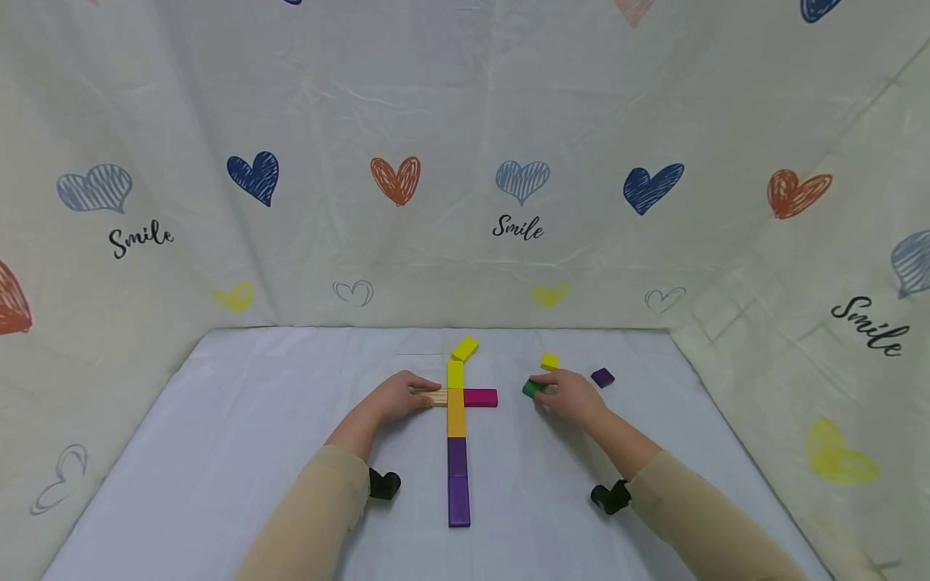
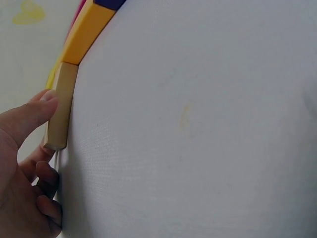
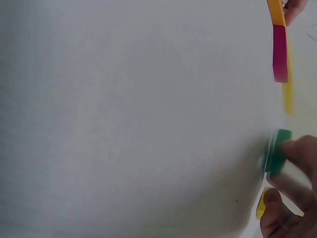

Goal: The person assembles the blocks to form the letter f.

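In the head view my left hand [image 1: 398, 395] pinches a plain wooden block [image 1: 439, 398] that lies against the left side of an orange block [image 1: 455, 413]. The left wrist view shows the thumb on this wooden block [image 2: 63, 104]. To the right of the layout, my right hand [image 1: 570, 395] holds a green block [image 1: 532, 388] between thumb and fingers. A magenta block [image 1: 481, 398] touches the orange one on its right. Above it are a yellow block [image 1: 455, 374] and a tilted yellow block [image 1: 465, 349]; below it, two purple blocks [image 1: 458, 500] run in line.
Beyond the right hand lie a small yellow block [image 1: 550, 361] and a dark purple block [image 1: 603, 377]. A white cloth [image 1: 291, 420] covers the table. A cloth wall [image 1: 450, 266] with printed hearts stands behind its back edge.
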The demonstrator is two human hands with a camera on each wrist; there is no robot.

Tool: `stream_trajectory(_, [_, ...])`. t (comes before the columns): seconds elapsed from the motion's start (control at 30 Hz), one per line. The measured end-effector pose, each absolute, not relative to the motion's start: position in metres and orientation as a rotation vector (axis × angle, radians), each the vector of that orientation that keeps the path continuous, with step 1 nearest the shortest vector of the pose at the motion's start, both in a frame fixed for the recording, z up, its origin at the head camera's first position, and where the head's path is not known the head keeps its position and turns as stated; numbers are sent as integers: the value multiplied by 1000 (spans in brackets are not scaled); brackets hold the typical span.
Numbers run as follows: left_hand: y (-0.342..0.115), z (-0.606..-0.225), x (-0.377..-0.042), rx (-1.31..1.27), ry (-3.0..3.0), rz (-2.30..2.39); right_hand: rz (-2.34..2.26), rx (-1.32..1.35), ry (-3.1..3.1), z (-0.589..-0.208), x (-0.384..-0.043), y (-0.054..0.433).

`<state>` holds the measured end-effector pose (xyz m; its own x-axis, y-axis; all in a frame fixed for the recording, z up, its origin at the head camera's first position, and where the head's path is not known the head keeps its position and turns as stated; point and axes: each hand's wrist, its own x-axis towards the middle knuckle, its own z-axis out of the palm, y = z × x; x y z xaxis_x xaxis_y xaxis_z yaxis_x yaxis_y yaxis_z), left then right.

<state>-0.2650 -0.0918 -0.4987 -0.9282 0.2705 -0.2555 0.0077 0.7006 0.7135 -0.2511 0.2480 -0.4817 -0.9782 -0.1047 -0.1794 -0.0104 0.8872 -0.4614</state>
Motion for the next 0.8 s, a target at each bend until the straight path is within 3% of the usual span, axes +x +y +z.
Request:
stream_trajectory(0.37, [-92,-500,-266,231,2571,1079,-724,-122,2917,-475,-260,239])
stream_trajectory(0.8, [-92,-497,-263,231,2572,1074,-824,-74,2930,-478,-301,219])
